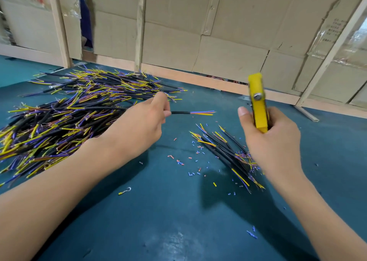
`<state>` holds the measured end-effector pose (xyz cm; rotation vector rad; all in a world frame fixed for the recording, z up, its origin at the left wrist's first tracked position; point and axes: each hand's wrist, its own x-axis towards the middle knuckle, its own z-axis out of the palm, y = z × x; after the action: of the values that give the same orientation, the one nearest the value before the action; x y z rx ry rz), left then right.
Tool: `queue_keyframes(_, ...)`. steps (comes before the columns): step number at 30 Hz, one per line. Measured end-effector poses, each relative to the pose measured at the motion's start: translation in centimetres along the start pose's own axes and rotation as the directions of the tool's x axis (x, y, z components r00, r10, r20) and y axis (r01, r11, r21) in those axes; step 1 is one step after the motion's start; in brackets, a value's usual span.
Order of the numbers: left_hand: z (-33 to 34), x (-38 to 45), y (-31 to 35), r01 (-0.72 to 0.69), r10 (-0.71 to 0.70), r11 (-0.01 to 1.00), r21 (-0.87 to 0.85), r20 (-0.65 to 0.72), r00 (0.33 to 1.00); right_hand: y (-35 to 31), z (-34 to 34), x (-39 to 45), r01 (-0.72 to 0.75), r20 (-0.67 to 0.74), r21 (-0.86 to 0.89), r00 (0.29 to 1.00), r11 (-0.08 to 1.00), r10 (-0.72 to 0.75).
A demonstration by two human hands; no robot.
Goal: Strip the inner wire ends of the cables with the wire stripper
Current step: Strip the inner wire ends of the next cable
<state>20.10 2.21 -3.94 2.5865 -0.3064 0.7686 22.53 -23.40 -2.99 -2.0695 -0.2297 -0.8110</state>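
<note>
My left hand (143,121) pinches a black cable (180,112) above the table's middle, its blue, red and yellow inner wires (202,112) fanning out to the right. My right hand (272,141) grips the yellow wire stripper (258,104) upright, its head pointing up, a short gap to the right of the wire ends. A big heap of black cables with coloured ends (65,117) lies at the left. Below the stripper and partly under my right hand, a smaller bundle of cables (224,149) rests on the mat.
The teal mat (162,211) carries scattered bits of blue, red and yellow insulation (190,161) and a small ring terminal (125,191). A cardboard wall with wooden battens (198,32) closes the far edge of the table.
</note>
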Motion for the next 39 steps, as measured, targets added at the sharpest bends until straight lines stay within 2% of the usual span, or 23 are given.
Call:
queue_keyframes(2, -0.1, -0.1, 1.0, -0.108, 0.106, 0.988, -0.114, -0.031, 0.994, -0.7, 0.0, 0.1, -0.129, 0.065, 0.273, 0.991, 0.953, 0.115)
queue_keyframes(4, 0.2, -0.3, 1.7, -0.163, 0.157, 0.973, -0.163, -0.048, 0.986, -1.5, -0.4, 0.2, -0.259, 0.205, 0.512, 0.963, 0.819, 0.177)
queue_keyframes(6, 0.6, -0.6, 2.1, -0.170, 0.165, 0.967, -0.192, -0.041, 0.985, -1.8, -0.8, 0.4, -0.328, 0.314, 0.618, 0.936, 0.714, 0.158)
queue_keyframes(9, 0.7, -0.8, 2.2, -0.180, 0.183, 0.961, -0.209, -0.008, 0.983, -1.7, -1.1, 0.7, -0.386, 0.403, 0.711, 0.909, 0.588, 0.109)
queue_keyframes(12, 0.9, -1.1, 2.1, -0.175, 0.188, 0.963, -0.203, 0.046, 0.981, -1.4, -1.1, 0.8, -0.394, 0.425, 0.702, 0.900, 0.593, 0.095)
queue_keyframes(14, 0.9, -1.2, 2.2, -0.170, 0.180, 0.966, -0.195, 0.033, 0.983, -1.2, -1.0, 0.7, -0.397, 0.423, 0.691, 0.900, 0.604, 0.107)
queue_keyframes(20, 1.0, -1.4, 3.7, -0.311, 0.280, 0.928, -0.203, -0.170, 0.945, -1.3, 0.3, -0.5, -0.426, 0.480, 0.663, 0.873, 0.616, 0.086)
queue_keyframes(25, 1.2, -1.5, 4.4, -0.366, 0.321, 0.916, -0.167, -0.245, 0.915, -1.6, 1.2, -1.4, -0.380, 0.482, 0.668, 0.876, 0.640, 0.017)
queue_keyframes(28, 1.3, -1.8, 4.5, -0.277, 0.206, 0.909, -0.313, -0.241, 0.948, -1.7, 1.2, -1.6, -0.358, 0.461, 0.687, 0.887, 0.633, 0.001)
queue_keyframes(32, 1.5, -2.0, 4.7, -0.148, 0.034, 0.825, -0.546, -0.213, 0.977, -1.7, 1.4, -1.7, -0.365, 0.468, 0.677, 0.884, 0.639, 0.009)
queue_keyframes(37, 1.1, -1.8, 5.0, -0.184, 0.036, 0.731, -0.657, -0.233, 0.972, -1.9, 1.2, -1.7, -0.397, 0.486, 0.691, 0.874, 0.604, 0.019)
queue_keyframes(39, 1.0, -1.8, 4.9, -0.242, 0.109, 0.774, -0.585, -0.254, 0.961, -2.0, 1.1, -1.7, -0.399, 0.479, 0.707, 0.878, 0.583, 0.020)
